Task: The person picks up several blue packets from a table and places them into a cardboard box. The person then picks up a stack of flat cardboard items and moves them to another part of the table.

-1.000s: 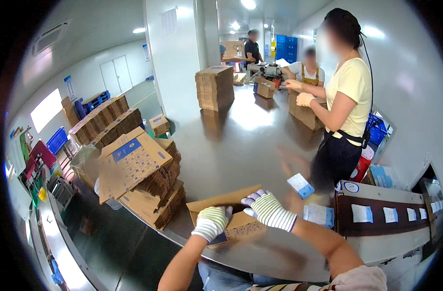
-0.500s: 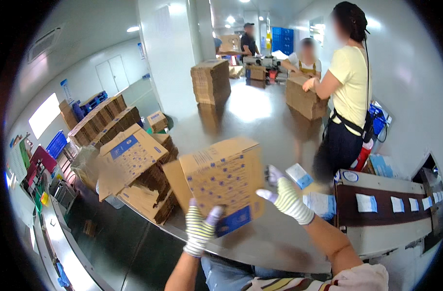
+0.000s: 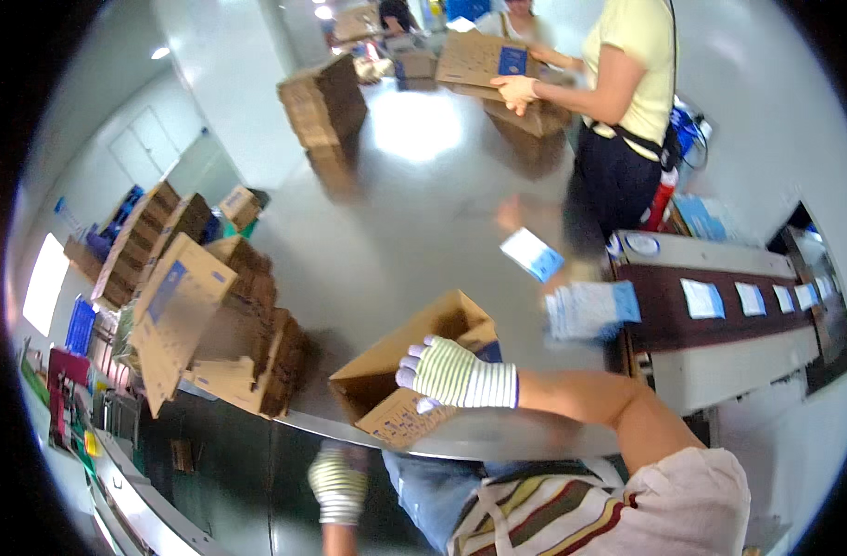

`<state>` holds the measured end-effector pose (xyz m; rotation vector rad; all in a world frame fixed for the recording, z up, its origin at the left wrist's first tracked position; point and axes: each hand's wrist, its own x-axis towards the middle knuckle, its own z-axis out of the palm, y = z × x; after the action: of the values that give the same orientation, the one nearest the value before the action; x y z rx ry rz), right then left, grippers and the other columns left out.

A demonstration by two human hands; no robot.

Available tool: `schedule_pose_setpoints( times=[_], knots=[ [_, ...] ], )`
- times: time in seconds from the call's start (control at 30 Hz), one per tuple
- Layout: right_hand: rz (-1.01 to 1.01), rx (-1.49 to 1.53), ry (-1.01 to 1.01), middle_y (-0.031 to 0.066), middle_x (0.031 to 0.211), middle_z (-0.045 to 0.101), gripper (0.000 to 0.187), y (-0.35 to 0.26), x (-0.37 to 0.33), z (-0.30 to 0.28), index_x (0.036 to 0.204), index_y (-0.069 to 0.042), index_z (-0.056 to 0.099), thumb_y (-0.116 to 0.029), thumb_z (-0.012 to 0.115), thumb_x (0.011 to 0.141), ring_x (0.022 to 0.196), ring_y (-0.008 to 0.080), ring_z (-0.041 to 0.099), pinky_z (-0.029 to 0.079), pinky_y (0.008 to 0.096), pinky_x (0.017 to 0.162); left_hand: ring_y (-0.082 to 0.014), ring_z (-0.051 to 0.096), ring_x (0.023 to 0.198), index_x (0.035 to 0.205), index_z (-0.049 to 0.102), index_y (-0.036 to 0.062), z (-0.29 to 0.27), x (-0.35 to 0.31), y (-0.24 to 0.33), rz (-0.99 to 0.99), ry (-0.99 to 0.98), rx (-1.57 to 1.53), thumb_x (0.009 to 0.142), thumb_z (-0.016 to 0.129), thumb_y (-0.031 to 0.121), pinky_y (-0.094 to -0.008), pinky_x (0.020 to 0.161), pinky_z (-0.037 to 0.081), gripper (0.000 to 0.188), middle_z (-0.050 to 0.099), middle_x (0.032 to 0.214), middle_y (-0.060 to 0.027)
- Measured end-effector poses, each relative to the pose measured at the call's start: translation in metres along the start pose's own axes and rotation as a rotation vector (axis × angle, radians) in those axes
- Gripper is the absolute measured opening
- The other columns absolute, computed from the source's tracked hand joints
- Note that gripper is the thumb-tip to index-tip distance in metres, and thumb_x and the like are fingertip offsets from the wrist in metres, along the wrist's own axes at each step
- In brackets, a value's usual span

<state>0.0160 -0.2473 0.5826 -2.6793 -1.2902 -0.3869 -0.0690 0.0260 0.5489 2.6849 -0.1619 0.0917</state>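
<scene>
An open cardboard box (image 3: pixel 396 357) stands on the steel table near its front edge, tilted, with its hollow inside showing. Across its near right side lies my right hand (image 3: pixel 461 372), in a striped glove with pale purple fingertips. Its fingers bend over the box edge and the thumb sits lower, against the printed near panel. Low and off the table's front edge, my left hand (image 3: pixel 338 484) wears a matching glove, apart from the box. Motion smears its fingers, and I see nothing in them. Right of the box lies a white and blue packet (image 3: pixel 532 254).
Flattened cartons (image 3: pixel 257 343) are piled at the table's left edge, with a further stack (image 3: pixel 322 107) at the back. Packets ride a brown conveyor belt (image 3: pixel 664 320) on the right; a packet pile (image 3: pixel 590 310) lies beside it. A co-worker (image 3: pixel 627 83) handles cartons (image 3: pixel 484 60).
The box has come down onto the table and turned, its opening now visible. My left hand has let go and dropped below the edge; my right hand has crossed leftward onto it. The view has tipped downward.
</scene>
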Motion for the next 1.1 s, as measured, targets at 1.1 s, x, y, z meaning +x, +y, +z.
schedule_pose_setpoints(
  times=[1.1],
  knots=[
    [0.743,-0.006,-0.433,0.0208,0.119,0.053,0.073,0.119,-0.129,-0.008,0.125,0.001,0.045,-0.021,0.075,0.062,0.112,0.0330,0.052,0.041,0.0425,0.096,-0.0322,0.060,0.067,0.079,0.056,0.0059,-0.012,0.083,0.096,0.796,-0.270,0.306,0.081,0.058,0.036,-0.0416,0.062,0.047,0.030,0.059,0.071,-0.0134]
  ],
)
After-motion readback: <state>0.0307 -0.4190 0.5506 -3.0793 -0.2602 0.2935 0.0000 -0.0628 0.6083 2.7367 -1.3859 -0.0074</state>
